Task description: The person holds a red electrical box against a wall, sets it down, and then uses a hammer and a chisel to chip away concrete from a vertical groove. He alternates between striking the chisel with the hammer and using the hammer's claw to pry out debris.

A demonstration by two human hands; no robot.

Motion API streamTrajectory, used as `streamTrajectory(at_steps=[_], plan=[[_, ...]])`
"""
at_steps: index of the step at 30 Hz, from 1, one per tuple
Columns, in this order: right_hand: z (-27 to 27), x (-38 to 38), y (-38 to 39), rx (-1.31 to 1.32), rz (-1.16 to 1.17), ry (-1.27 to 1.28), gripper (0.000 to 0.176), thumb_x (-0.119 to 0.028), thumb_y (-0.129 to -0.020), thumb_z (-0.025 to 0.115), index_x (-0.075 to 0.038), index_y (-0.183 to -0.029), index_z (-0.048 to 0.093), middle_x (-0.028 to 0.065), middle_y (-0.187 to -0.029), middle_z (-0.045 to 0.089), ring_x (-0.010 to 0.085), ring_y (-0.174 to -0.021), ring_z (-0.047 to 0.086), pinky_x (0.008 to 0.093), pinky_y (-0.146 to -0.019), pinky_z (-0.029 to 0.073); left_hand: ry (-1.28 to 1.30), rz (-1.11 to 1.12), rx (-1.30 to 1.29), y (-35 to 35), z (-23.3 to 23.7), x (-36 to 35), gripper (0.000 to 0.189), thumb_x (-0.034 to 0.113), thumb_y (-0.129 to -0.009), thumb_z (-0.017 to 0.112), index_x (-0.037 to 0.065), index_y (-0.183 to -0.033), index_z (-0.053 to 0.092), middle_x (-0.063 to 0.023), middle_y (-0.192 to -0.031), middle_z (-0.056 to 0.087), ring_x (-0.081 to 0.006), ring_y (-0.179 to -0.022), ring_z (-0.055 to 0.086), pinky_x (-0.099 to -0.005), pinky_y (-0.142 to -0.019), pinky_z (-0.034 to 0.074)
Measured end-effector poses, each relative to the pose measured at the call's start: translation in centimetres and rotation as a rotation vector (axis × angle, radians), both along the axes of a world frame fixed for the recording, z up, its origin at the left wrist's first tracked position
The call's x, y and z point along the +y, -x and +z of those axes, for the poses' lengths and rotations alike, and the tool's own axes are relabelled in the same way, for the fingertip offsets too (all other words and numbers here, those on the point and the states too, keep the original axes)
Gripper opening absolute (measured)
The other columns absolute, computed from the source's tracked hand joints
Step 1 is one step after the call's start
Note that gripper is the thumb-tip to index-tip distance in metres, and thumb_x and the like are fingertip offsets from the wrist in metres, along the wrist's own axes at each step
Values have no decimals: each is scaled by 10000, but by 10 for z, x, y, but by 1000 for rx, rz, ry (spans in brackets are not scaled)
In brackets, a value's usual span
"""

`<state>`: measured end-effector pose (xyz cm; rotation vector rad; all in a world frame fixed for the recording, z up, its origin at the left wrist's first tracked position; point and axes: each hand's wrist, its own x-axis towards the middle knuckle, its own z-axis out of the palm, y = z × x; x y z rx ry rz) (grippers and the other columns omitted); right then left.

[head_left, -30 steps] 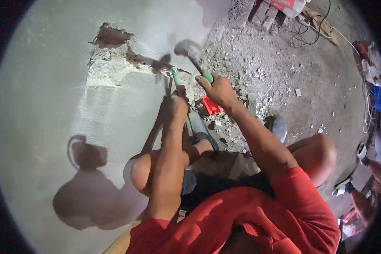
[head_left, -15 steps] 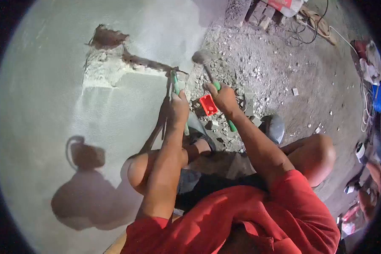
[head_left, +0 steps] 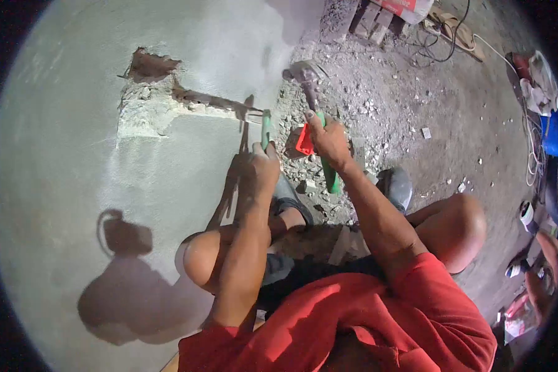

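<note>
Crouching at the grey plastered wall (head_left: 74, 155), you face a broken-out patch (head_left: 146, 93) with bare brick at its top; a narrow chase (head_left: 208, 99) runs right from it. Your left hand (head_left: 258, 166) is clenched round the green-handled chisel (head_left: 266, 127), whose far end sits by the right end of the chase. Just right of it, a red plastic box (head_left: 304, 144) lies among the rubble (head_left: 353, 93) on the floor. Your right hand (head_left: 330, 139) is wrapped tight round the hammer (head_left: 311, 96), in front of the box; the steel head is raised above and right of the chisel, apart from it, and the green grip sticks out below your fist. The hands are close but not touching. Further right a grey shoe (head_left: 398, 186) rests on the dusty floor, and cables (head_left: 452, 37) lie at the top right
</note>
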<state>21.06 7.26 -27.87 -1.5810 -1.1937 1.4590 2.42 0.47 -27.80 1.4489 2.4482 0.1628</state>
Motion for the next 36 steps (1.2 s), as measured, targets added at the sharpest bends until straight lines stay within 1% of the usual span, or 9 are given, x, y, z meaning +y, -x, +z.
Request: streamTrajectory(at_steps=[2,18,20,24,26,30,32,34,36], plan=[[11,-7,3,6,9,-42,650,-583,-915,525,56,-849,626,225,-634,612,344,-597,652,430,-604,506,-83,73,-82,-10,31,-8,352,340,-956,523,2,-1036,576,-320,-884,639,-494,-880,621,-563,-712,480],[69,-10,8,87,78,-201,593,-534,-904,573,56,-943,622,288,-782,642,439,-767,650,478,-729,492,-89,247,-241,9,28,7,444,395,-981,489,-36,-1005,592,-335,-885,632,-518,-867,606,-548,-711,465],[31,-24,28,101,67,-280,612,-549,-901,565,59,-938,629,298,-809,649,444,-807,662,478,-746,504,-167,200,-248,17,16,8,296,290,-984,519,1,-944,573,-54,-676,516,-169,-553,494,-357,-474,371],[17,-17,28,-109,393,-82,584,-538,-902,583,44,-917,633,252,-788,646,406,-762,642,443,-725,491,-181,266,-361,14,17,9,280,296,-990,512,25,-963,576,-29,-677,510,-157,-503,460,-303,-441,341],[39,-12,25,48,271,-163,552,-514,-905,593,38,-905,629,232,-780,643,377,-733,630,424,-715,490,-174,344,-462,14,18,6,394,355,-978,504,-30,-989,587,-318,-944,630,-499,-938,596,-508,-724,475],[78,-18,24,214,54,-388,580,-529,-886,599,42,-984,624,309,-831,646,456,-829,655,481,-750,507,-122,3,-222,34,11,-12,387,339,-983,489,-35,-1007,584,-328,-961,622,-523,-932,585,-538,-749,459],[32,-31,40,125,40,-558,587,-539,-886,590,37,-991,634,304,-840,650,449,-839,659,480,-753,510,-210,62,-309,37,-5,-10,346,349,-978,510,7,-989,563,-120,-752,526,-275,-624,492,-390,-517,367],[17,-23,30,-151,402,-102,607,-557,-885,578,37,-989,645,301,-853,655,443,-846,663,483,-754,511,-175,277,-405,19,11,2,343,360,-978,520,18,-979,552,-23,-644,475,-153,-469,442,-321,-402,322],[11,-8,19,-188,384,-99,633,-573,-893,556,47,-980,649,303,-865,657,442,-863,663,482,-768,509,-126,286,-380,12,18,3,442,382,-990,463,-41,-1045,579,-235,-914,567,-395,-805,536,-471,-668,406]])
